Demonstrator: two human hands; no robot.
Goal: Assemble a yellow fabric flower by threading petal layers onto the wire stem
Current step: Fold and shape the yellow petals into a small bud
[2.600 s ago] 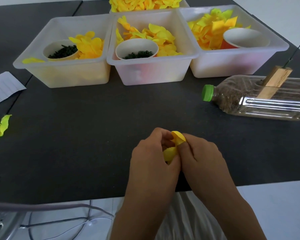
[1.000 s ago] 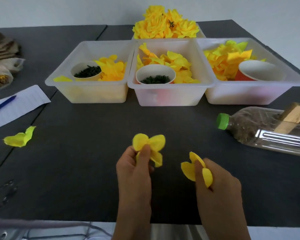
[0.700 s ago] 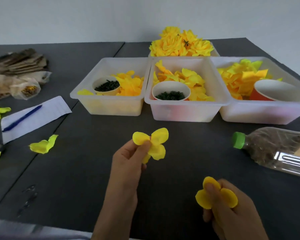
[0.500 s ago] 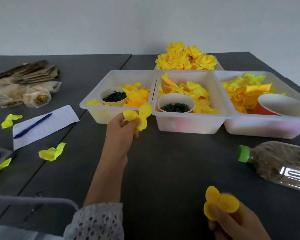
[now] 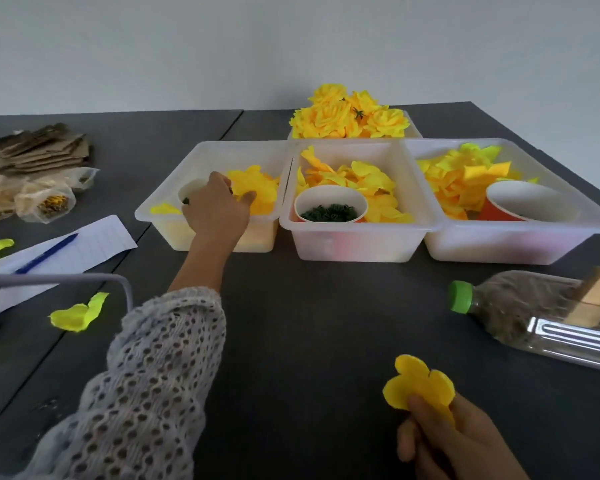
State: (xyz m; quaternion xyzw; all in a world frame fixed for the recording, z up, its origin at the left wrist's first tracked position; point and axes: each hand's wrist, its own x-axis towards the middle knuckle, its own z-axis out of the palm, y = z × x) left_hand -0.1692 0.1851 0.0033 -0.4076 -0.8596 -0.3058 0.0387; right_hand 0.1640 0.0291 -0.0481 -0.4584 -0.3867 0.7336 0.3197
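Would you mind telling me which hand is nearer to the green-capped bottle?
Right. The right hand, holding a petal layer, is just below-left of the bottle; the left hand reaches into the far left bin.

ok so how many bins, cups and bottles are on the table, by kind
Clear plastic bins: 4, namely left, middle, right and back
Paper cups: 3, namely left, middle and right
Bottles: 1
Total: 8

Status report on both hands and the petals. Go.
Left hand reaching into the left bin, over petals and a cup; grip unclear. Right hand pinching a yellow petal layer. No wire stem in sight. Nothing blocking.
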